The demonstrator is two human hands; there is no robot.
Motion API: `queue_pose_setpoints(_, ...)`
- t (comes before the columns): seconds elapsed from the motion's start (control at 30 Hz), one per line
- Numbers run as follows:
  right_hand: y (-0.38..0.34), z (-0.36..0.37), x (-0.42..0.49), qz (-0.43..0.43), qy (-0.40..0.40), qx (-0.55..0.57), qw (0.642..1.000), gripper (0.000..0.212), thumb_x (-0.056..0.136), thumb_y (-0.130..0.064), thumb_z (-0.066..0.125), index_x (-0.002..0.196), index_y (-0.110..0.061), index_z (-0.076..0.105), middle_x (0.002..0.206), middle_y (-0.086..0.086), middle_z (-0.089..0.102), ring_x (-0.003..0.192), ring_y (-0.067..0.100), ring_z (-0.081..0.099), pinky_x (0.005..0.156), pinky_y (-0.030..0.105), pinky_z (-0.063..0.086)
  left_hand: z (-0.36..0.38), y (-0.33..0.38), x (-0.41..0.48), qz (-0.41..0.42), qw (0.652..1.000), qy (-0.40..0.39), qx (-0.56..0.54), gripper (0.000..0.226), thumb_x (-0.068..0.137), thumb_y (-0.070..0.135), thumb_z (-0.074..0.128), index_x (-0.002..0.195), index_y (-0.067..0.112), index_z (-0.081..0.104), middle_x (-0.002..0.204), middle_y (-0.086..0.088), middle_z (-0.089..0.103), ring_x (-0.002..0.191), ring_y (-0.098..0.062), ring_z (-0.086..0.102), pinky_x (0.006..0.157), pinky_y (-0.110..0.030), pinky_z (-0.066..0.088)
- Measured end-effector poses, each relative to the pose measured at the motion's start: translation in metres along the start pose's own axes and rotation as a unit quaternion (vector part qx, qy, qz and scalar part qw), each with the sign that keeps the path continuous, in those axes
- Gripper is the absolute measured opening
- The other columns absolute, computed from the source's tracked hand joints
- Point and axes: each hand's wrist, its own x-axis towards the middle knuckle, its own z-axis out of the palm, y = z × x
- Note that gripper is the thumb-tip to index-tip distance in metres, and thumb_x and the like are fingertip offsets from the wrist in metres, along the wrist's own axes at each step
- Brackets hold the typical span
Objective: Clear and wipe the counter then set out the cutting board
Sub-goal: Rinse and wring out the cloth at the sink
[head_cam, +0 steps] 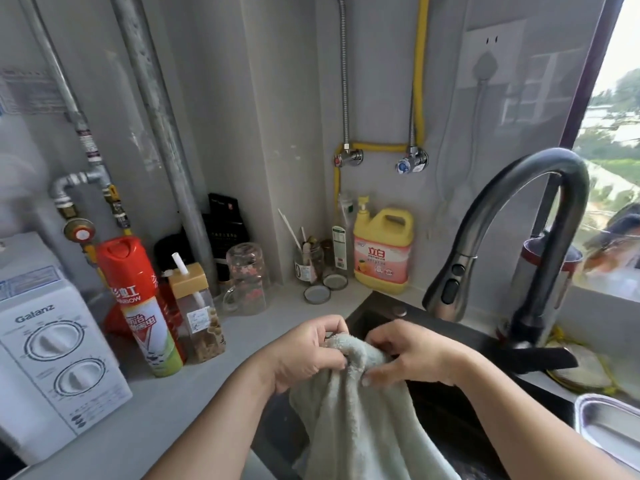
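A pale green-grey towel (360, 420) hangs over the left edge of the dark sink (450, 407), bunched at its top. My left hand (304, 355) grips the bunched top from the left and my right hand (408, 355) grips it from the right, fingers pinched into the cloth. The grey counter (249, 327) lies to the left of my hands. No cutting board is in view.
On the counter stand a white Galanz microwave (52, 358), a red spray can (142, 303), a jar with a yellow lid (197, 313), an upturned glass mug (247, 278), small jars and lids (317, 294) and yellow dish soap (382, 251). A curved faucet (502, 216) overhangs the sink; a steel tray (609, 431) sits right.
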Motion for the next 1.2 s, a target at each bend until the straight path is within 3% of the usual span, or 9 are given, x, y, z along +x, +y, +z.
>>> queue_pose_setpoints(0.2, 0.051, -0.01, -0.007, 0.079, 0.038, -0.015, 0.996, 0.031, 0.07, -0.036, 0.073, 0.056, -0.026, 0.048, 0.054, -0.012, 0.044, 0.053, 0.006, 0.041, 0.054, 0.022, 0.033, -0.01, -0.015, 0.014, -0.06, 0.981, 0.098, 0.155, 0.019, 0.07, 0.017, 0.075, 0.074, 0.025, 0.058, 0.048, 0.011, 0.059, 0.045, 0.001, 0.052, 0.043, -0.014, 0.039)
queue_pose_setpoints(0.4, 0.068, -0.002, -0.008, 0.05, 0.076, -0.118, 0.989, 0.036, 0.072, -0.059, 0.063, 0.057, -0.033, 0.045, 0.055, -0.012, 0.044, 0.047, 0.001, 0.038, 0.044, 0.015, 0.031, -0.018, -0.027, 0.017, -0.1, 0.871, 0.117, 0.467, 0.035, 0.073, 0.039, 0.069, 0.054, 0.023, 0.044, 0.063, 0.005, 0.049, 0.065, -0.016, 0.048, 0.055, -0.029, 0.032)
queue_pose_setpoints(0.57, 0.074, -0.018, -0.015, 0.089, 0.053, -0.202, 0.974, 0.045, 0.074, -0.048, 0.066, 0.049, -0.023, 0.038, 0.049, -0.008, 0.043, 0.048, 0.005, 0.034, 0.045, 0.019, 0.027, -0.035, -0.032, 0.023, -0.154, 0.803, 0.136, 0.56, 0.037, 0.081, 0.049, 0.056, 0.081, 0.012, 0.06, 0.093, -0.009, 0.064, 0.092, -0.029, 0.057, 0.069, -0.033, 0.04)
queue_pose_setpoints(0.77, 0.054, 0.018, -0.006, 0.209, 0.27, 0.012, 0.94, 0.027, 0.075, -0.036, 0.065, 0.059, -0.017, 0.054, 0.056, -0.004, 0.051, 0.051, 0.012, 0.046, 0.048, 0.026, 0.034, -0.01, -0.056, 0.035, -0.197, 0.921, 0.204, 0.268, 0.045, 0.087, 0.031, 0.055, 0.049, 0.018, 0.034, 0.051, 0.002, 0.034, 0.048, -0.015, 0.032, 0.048, -0.028, 0.022)
queue_pose_setpoints(0.83, 0.038, 0.043, 0.0, 0.159, 0.249, 0.021, 0.955, 0.016, 0.073, -0.029, 0.066, 0.065, -0.021, 0.055, 0.056, -0.008, 0.052, 0.051, 0.008, 0.045, 0.049, 0.024, 0.035, 0.009, -0.058, 0.037, -0.19, 0.95, 0.242, 0.059, 0.037, 0.089, 0.028, 0.053, 0.055, 0.013, 0.05, 0.058, -0.005, 0.05, 0.054, -0.018, 0.047, 0.058, -0.028, 0.039)
queue_pose_setpoints(0.93, 0.017, 0.074, 0.001, 0.09, 0.193, 0.029, 0.977, 0.014, 0.072, -0.025, 0.063, 0.085, -0.028, 0.06, 0.075, -0.007, 0.063, 0.064, 0.005, 0.052, 0.061, 0.019, 0.041, 0.018, -0.057, 0.038, -0.204, 0.932, 0.228, -0.194, 0.038, 0.087, 0.038, 0.055, 0.081, 0.004, 0.069, 0.082, -0.018, 0.072, 0.078, -0.031, 0.067, 0.078, -0.041, 0.054)
queue_pose_setpoints(1.0, 0.014, 0.084, -0.003, 0.045, 0.137, 0.017, 0.989, 0.034, 0.07, -0.023, 0.059, 0.104, -0.026, 0.061, 0.092, -0.005, 0.066, 0.075, 0.004, 0.054, 0.068, 0.016, 0.043, 0.016, -0.059, 0.035, -0.195, 0.927, 0.201, -0.249, 0.034, 0.081, 0.036, 0.064, 0.081, 0.003, 0.072, 0.082, -0.017, 0.075, 0.077, -0.031, 0.07, 0.071, -0.037, 0.057)
queue_pose_setpoints(1.1, 0.018, 0.082, -0.006, 0.018, 0.034, 0.05, 0.998, 0.04, 0.066, -0.017, 0.054, 0.104, -0.029, 0.063, 0.092, -0.01, 0.065, 0.074, 0.001, 0.055, 0.063, 0.01, 0.043, 0.014, -0.064, 0.032, -0.156, 0.944, 0.205, -0.206, 0.008, 0.077, 0.003, 0.065, 0.083, 0.008, 0.068, 0.073, -0.011, 0.075, 0.07, -0.026, 0.071, 0.06, -0.03, 0.055)
queue_pose_setpoints(1.2, 0.035, 0.065, 0.004, 0.073, 0.206, 0.189, 0.957, 0.041, 0.071, -0.004, 0.058, 0.096, -0.036, 0.065, 0.1, 0.004, 0.068, 0.082, 0.018, 0.062, 0.07, 0.02, 0.048, 0.011, -0.063, 0.029, -0.124, 0.956, 0.2, -0.175, 0.027, 0.078, -0.011, 0.055, 0.095, 0.008, 0.065, 0.082, -0.012, 0.073, 0.075, -0.025, 0.069, 0.066, -0.033, 0.055)
